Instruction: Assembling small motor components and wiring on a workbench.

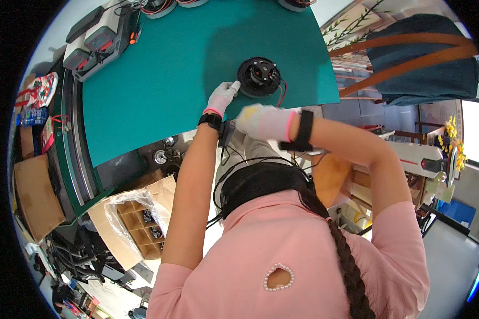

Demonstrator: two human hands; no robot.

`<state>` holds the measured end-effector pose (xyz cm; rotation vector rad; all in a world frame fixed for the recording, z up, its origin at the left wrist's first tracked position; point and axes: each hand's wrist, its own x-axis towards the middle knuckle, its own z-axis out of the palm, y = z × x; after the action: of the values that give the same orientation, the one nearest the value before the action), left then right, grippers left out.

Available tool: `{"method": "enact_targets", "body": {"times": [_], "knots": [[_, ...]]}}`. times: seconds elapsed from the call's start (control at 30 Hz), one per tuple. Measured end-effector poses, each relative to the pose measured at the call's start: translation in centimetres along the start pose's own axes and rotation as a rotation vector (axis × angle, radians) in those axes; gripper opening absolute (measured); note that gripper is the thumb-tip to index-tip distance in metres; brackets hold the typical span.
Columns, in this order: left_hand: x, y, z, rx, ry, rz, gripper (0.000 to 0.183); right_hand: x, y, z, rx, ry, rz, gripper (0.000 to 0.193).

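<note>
A round black motor [258,77] with a ribbed rim and a raised, screwed centre lies on the green mat. Red and black wires trail from its right side. My left hand [223,98], in a white glove with a pink cuff, is at the motor's left rim with its fingers drawn together there. My right hand [262,122], gloved alike, is just below the motor, at the table's near edge and apart from it. Motion blurs its fingers, and I cannot see whether it holds anything. Black straps circle both wrists.
More round wired parts [157,7] stand along the mat's far edge. A grey-black tool case [101,45] sits at the far left. Below the table on the left is an open cardboard box [127,223] with dividers. A wooden chair [410,45] with dark cloth stands at the right.
</note>
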<state>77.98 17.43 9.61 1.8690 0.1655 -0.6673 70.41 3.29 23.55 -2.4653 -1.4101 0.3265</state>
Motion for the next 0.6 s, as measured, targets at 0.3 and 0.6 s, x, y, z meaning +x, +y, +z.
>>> {"method": "enact_targets", "body": {"times": [0.3, 0.6], "knots": [[0.4, 0.3, 0.7, 0.101, 0.059, 0.087, 0.055, 10.5, 14.7, -5.6, 0.178, -0.212, -0.277, 0.022], [-2.1, 1.4, 0.2, 0.138, 0.144, 0.008, 0.052, 9.4, 22.8, -5.0, 0.154, -0.109, -0.177, 0.011]]}}
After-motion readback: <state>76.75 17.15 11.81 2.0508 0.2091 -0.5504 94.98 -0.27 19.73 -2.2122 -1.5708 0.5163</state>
